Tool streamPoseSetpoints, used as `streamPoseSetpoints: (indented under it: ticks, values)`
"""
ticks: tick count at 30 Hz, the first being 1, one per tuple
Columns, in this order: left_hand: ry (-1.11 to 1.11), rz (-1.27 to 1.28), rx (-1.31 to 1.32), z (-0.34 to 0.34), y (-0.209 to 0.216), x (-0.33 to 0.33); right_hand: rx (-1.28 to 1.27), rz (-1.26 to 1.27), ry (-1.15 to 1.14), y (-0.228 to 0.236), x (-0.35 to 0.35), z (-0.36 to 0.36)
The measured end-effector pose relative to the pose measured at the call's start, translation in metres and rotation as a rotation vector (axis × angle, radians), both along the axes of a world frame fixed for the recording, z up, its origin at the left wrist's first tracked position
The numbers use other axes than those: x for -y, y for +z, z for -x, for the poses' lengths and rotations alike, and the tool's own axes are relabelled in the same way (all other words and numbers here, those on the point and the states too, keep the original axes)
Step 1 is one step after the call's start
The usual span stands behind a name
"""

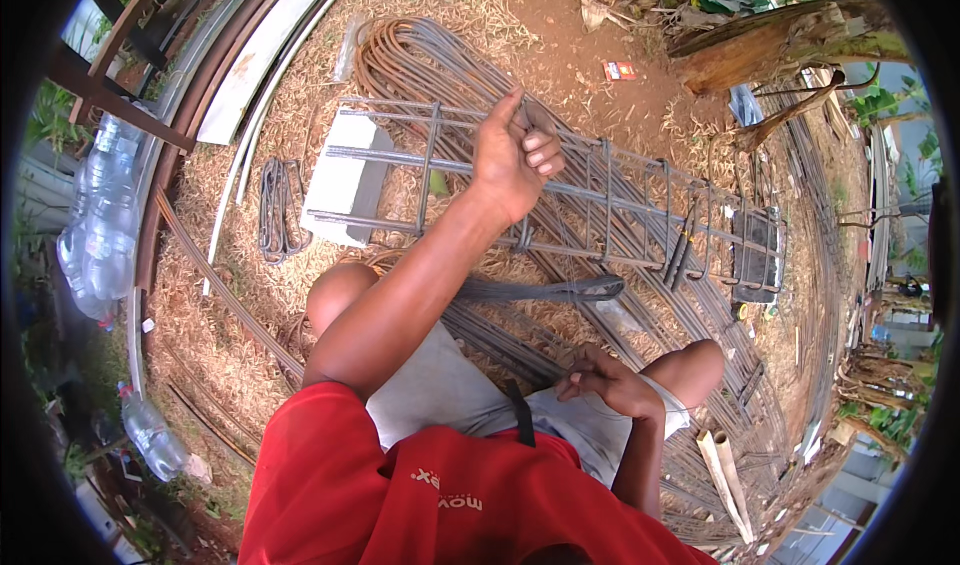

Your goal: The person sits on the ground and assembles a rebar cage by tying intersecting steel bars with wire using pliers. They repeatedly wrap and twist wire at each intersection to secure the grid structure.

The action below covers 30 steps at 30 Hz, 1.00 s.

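Note:
A long rebar cage (640,205) of straight bars and square stirrups lies across in front of me. Its left end rests on a white block (345,180), its right end on a dark block (755,250). My left hand (515,155) is over the cage's bars, fingers curled and thumb side up; what it grips is hidden. Close to my lap, my right hand (610,383) has its fingers drawn together, and anything in them is too small to make out. Between hands and lap stretches a looped bundle of thin dark wire (545,290). A tool with two dark handles (680,250) hangs on the cage.
Long bent rebar rods (420,50) run under the cage toward the lower right. Bundled stirrups (280,210) lie left of the white block. Clear plastic bottles (105,215) stand far left. A cut trunk (790,45) lies at the upper right, pale tubes (725,475) at the lower right.

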<state>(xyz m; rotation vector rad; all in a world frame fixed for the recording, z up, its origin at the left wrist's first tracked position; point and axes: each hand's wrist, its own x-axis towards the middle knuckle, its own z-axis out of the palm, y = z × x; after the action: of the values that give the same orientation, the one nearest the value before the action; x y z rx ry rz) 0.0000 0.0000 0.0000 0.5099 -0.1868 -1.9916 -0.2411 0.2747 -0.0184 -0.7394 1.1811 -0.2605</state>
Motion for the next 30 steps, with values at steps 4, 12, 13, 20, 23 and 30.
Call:
streamPoseSetpoints:
  ticks: [4, 12, 13, 20, 23, 30]
  values:
    - [-0.012, 0.034, -0.019, 0.010, -0.002, -0.012, 0.006, 0.302, -0.245, 0.013, 0.049, -0.048]
    - [0.020, 0.006, 0.056, 0.029, -0.012, -0.046, -0.001, 0.502, -0.752, 0.006, 0.134, -0.106]
    - [0.036, 0.012, 0.097, 0.026, -0.013, -0.047, 0.039, 0.474, -0.744, 0.006, 0.134, -0.108]
    - [0.023, 0.210, 0.381, -0.011, -0.020, -0.046, 0.248, 0.296, -0.774, 0.018, 0.157, -0.105]
    - [-0.017, 0.232, 0.277, -0.031, -0.027, -0.042, 0.156, 0.350, -0.703, 0.025, 0.163, -0.113]
    - [-0.126, 0.187, -0.056, -0.070, -0.030, -0.033, 0.080, 0.427, -0.492, 0.033, 0.191, -0.127]
